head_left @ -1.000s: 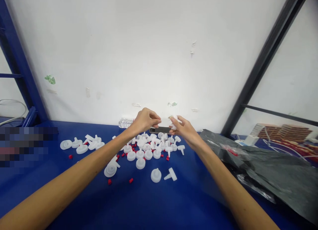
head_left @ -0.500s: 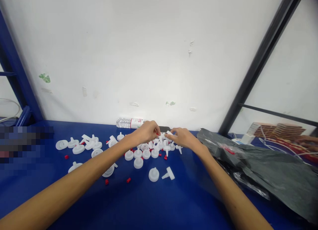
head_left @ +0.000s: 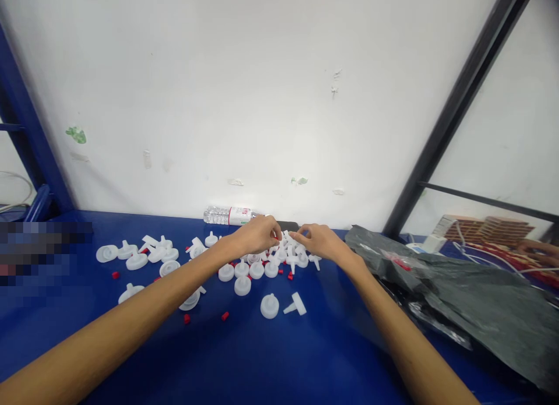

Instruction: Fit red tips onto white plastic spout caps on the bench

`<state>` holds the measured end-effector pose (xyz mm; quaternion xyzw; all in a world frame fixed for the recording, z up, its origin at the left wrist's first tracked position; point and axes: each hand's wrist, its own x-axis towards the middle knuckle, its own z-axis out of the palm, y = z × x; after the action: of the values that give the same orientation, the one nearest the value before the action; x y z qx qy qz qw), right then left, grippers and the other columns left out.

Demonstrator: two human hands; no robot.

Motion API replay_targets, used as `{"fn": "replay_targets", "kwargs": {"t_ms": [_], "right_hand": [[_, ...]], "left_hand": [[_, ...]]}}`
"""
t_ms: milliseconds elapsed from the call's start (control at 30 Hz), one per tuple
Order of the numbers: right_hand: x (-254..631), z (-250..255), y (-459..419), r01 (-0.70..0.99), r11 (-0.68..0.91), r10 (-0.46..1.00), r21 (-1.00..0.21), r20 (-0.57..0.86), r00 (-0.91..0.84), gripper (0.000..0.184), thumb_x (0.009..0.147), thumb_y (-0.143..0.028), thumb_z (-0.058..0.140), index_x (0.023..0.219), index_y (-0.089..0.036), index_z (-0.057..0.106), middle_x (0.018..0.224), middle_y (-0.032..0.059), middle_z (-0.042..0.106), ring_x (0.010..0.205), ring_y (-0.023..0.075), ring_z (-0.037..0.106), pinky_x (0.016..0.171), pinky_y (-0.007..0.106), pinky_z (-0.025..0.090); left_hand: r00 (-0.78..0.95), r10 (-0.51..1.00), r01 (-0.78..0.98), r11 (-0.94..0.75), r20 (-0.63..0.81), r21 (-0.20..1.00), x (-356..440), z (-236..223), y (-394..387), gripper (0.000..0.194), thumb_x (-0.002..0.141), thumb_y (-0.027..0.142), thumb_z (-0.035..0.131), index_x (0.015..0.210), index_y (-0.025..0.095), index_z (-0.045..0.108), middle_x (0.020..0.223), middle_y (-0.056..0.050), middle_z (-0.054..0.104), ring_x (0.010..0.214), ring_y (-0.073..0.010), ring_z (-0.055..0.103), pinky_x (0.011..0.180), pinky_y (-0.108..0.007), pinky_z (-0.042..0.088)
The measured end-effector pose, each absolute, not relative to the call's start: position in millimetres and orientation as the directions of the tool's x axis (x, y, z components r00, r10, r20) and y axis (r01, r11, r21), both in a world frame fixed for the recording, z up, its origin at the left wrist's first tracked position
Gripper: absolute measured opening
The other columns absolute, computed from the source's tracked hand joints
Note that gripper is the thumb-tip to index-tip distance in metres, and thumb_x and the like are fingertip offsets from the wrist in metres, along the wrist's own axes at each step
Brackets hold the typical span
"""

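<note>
Both my arms reach forward over a blue table (head_left: 279, 358). My left hand (head_left: 257, 235) is curled, its fingertips pinched over the pile of white plastic caps (head_left: 262, 264). My right hand (head_left: 318, 240) faces it a few centimetres away, fingers pinched on a small white piece I cannot make out clearly. Several white disc-shaped caps with stems lie scattered, one (head_left: 269, 306) nearer me beside a T-shaped one (head_left: 296, 303). Small red plugs (head_left: 225, 316) are strewn among them.
A clear water bottle (head_left: 227, 215) lies by the white wall behind the pile, with a dark phone (head_left: 289, 225) beside it. A black plastic bag (head_left: 463, 300) covers the table's right side. More white caps (head_left: 135, 256) lie left. A black post (head_left: 454, 113) rises at right.
Both hands came down from in front of the wall to the pile of caps and drew close together. The bottle behind them came into view.
</note>
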<state>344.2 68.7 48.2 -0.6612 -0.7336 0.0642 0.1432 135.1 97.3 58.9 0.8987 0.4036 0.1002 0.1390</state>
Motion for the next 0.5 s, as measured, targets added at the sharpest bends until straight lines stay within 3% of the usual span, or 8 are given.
{"fn": "replay_targets", "kwargs": {"t_ms": [300, 500], "right_hand": [[357, 46, 78, 0.97, 0.023, 0.965, -0.244, 0.26, 0.043, 0.045, 0.103, -0.055, 0.045, 0.102, -0.024, 0.078, 0.095, 0.0098, 0.079, 0.094, 0.0283, 0.071, 0.072, 0.031, 0.042], [363, 44, 81, 0.972, -0.02, 0.954, -0.233, 0.286, 0.088, 0.045, 0.103, -0.052, 0.043, 0.1, -0.023, 0.078, 0.102, 0.01, 0.08, 0.097, 0.0295, 0.071, 0.071, 0.032, 0.042]], "left_hand": [[0.624, 0.772, 0.702, -0.621, 0.121, 0.349, 129, 67, 99, 0.026, 0.1, 0.039, 0.062, 0.106, 0.015, 0.069, 0.103, -0.005, 0.072, 0.09, -0.0178, 0.07, 0.082, -0.038, 0.06], [0.626, 0.776, 0.696, -0.601, 0.078, 0.392, 125, 79, 94, 0.023, 0.099, 0.037, 0.064, 0.102, 0.015, 0.07, 0.1, -0.004, 0.073, 0.086, -0.0164, 0.07, 0.079, -0.035, 0.06]]}}
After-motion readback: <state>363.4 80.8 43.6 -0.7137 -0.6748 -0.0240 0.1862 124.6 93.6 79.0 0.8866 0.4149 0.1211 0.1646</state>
